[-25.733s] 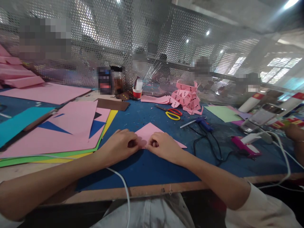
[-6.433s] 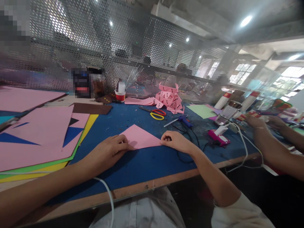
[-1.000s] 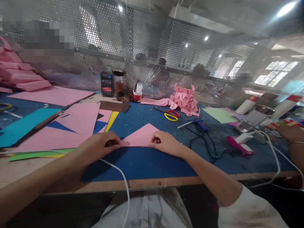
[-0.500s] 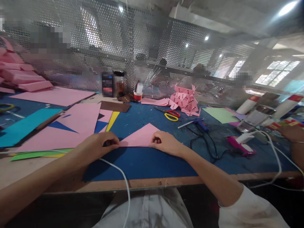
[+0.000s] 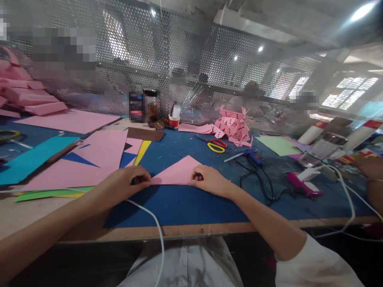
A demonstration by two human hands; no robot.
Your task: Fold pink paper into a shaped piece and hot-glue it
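A pink paper triangle point(image 5: 176, 172) lies flat on the blue mat point(image 5: 185, 203) in front of me. My left hand point(image 5: 125, 185) is closed, pinching the triangle's left corner against the mat. At the right corner my right hand point(image 5: 208, 180) is curled, its fingertips pressing the paper's near edge. Both hands rest on the mat with the triangle stretched between them.
Large pink, blue, green and yellow sheets point(image 5: 80, 159) are stacked on the left. Scissors point(image 5: 215, 144), a blue glue gun point(image 5: 253, 156), a pink glue gun point(image 5: 303, 185) and their cords lie on the right. A heap of pink cut-outs point(image 5: 235, 126) sits by the mesh wall. Another person's arm point(image 5: 372, 175) shows at far right.
Almost nothing differs over the last second; both hands stay on the triangle's corners. Several seconds ago the hands sat slightly farther apart on the paper.
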